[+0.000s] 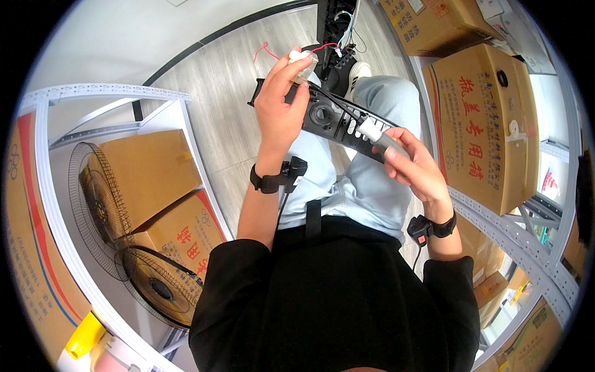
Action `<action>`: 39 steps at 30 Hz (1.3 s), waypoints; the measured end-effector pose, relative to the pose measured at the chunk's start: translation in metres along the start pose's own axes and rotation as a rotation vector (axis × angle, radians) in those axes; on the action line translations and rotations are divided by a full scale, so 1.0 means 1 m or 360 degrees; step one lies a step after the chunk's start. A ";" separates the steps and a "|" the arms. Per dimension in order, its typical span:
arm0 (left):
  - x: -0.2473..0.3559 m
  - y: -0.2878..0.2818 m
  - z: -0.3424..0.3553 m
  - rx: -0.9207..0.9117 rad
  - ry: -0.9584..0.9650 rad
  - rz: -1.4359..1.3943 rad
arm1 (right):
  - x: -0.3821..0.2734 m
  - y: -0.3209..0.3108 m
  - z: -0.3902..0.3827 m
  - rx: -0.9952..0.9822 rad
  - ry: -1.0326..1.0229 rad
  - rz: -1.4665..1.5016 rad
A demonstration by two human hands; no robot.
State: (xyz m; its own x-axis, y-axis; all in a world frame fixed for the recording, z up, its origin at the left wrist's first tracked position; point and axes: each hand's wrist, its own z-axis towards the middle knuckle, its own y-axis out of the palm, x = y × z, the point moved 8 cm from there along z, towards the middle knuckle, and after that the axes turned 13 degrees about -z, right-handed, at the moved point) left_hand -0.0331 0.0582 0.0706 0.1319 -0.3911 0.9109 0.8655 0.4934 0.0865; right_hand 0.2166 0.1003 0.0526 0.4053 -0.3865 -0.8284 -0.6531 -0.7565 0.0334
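My left hand (282, 102) is closed on a small translucent plastic part (305, 70) with a white piece and red wires. It is at the upper left end of a long black plastic panel (338, 127) with a round opening and slots, resting over my legs. My right hand (406, 158) grips a grey-and-white cylindrical piece (372, 129) at the panel's right end, with a black cable beside it. Behind the panel stands a black frame (325, 22) with loose wires and a small white connector.
White metal shelving (43, 124) with cardboard boxes (149, 173) and two round fan guards (158, 282) stands on my left. More stacked boxes (477, 124) and shelves are on my right. A yellow object (83, 335) sits at lower left.
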 end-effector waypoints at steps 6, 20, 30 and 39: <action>-0.001 -0.002 0.000 -0.0001 0.0014 0.0014 | -0.001 -0.004 0.006 0.0089 -0.0102 -0.0117; -0.003 0.002 0.001 0.0037 -0.0033 -0.0105 | -0.060 -0.008 -0.026 0.0872 -0.0970 -0.1296; -0.001 0.001 0.001 0.0124 0.0042 -0.0013 | -0.086 0.009 -0.054 0.1078 -0.1371 -0.1636; 0.003 -0.001 0.001 0.0145 0.0096 0.0136 | -0.058 -0.018 -0.023 0.0575 -0.0562 -0.1080</action>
State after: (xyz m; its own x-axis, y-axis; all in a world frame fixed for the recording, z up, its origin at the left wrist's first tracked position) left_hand -0.0340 0.0575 0.0741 0.2342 -0.3891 0.8909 0.8029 0.5941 0.0485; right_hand 0.2196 0.1246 0.1132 0.5990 0.3239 -0.7323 -0.5289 -0.5265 -0.6656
